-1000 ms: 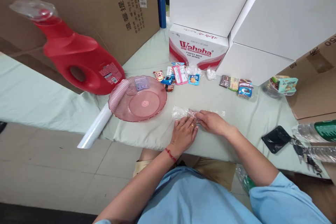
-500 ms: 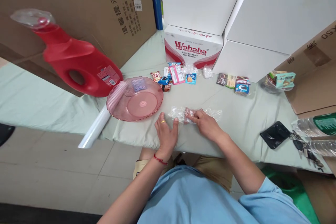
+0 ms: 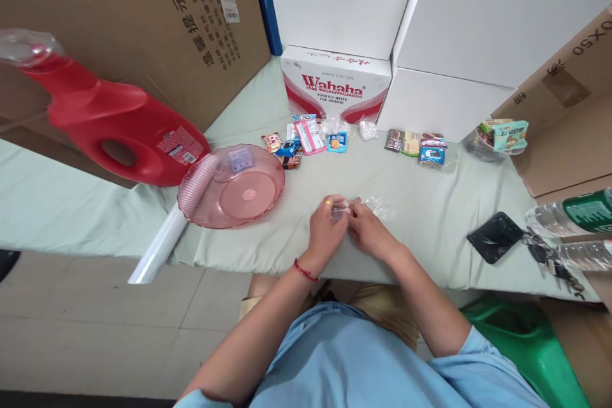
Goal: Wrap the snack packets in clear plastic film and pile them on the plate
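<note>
Above the front part of the cloth-covered table, my left hand (image 3: pixel 326 229) and my right hand (image 3: pixel 375 233) meet with fingertips almost touching. Both are closed on crinkled clear plastic wrap (image 3: pixel 381 207), whose loose end sticks out to the right past my right hand. A small reddish-brown snack packet inside the wrap is mostly hidden by my fingers. To the left of my hands sits a pink glass plate (image 3: pixel 248 195) with a small purple-white packet (image 3: pixel 241 158) on it. A roll of clear film (image 3: pixel 160 245) lies partly under the plate, jutting over the table edge.
A pile of snack packets (image 3: pixel 308 136) and a wrapped bundle (image 3: pixel 368 129) lie before the Wahaha box (image 3: pixel 337 86). More snacks (image 3: pixel 431 152) sit right of them. A red jug (image 3: pixel 129 134) stands left; a black pouch (image 3: pixel 495 238), keys (image 3: pixel 549 258) and water bottles (image 3: pixel 568 213) lie right.
My left hand has moved right, from open beside the wrap to closed on it. My right hand's fingers have drawn in beside it. The whole view has shifted slightly.
</note>
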A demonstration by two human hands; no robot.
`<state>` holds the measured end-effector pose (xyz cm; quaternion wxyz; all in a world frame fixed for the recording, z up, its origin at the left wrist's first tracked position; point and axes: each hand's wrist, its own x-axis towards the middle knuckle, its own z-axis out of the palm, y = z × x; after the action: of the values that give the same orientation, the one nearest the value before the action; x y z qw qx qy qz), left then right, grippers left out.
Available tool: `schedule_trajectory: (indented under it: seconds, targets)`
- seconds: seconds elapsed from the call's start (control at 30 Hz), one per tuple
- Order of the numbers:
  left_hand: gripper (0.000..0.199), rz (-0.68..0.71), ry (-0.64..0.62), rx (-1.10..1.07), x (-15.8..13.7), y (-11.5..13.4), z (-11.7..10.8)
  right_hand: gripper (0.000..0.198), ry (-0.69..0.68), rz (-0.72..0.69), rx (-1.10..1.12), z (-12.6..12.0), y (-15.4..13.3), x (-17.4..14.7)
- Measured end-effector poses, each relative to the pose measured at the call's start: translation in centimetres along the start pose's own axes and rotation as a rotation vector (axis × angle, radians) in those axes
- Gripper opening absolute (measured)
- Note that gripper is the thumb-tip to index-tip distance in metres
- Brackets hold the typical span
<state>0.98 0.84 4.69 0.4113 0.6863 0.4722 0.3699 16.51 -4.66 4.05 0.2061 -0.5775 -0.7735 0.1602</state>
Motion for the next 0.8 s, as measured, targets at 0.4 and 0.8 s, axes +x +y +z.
schedule_trajectory:
  seconds: [0.4,0.8]
  targets:
    - [0.044,0.566,-0.182,0.621,-2.5,-3.1,2.1,0.03,0.209,0.259,0.369,-1.7,2.9,-6.9]
    - [0.053,0.539,-0.241,0.834,-4.4,-2.7,1.6,0.084,0.424,0.691,0.063,-1.9,7.1,-2.6]
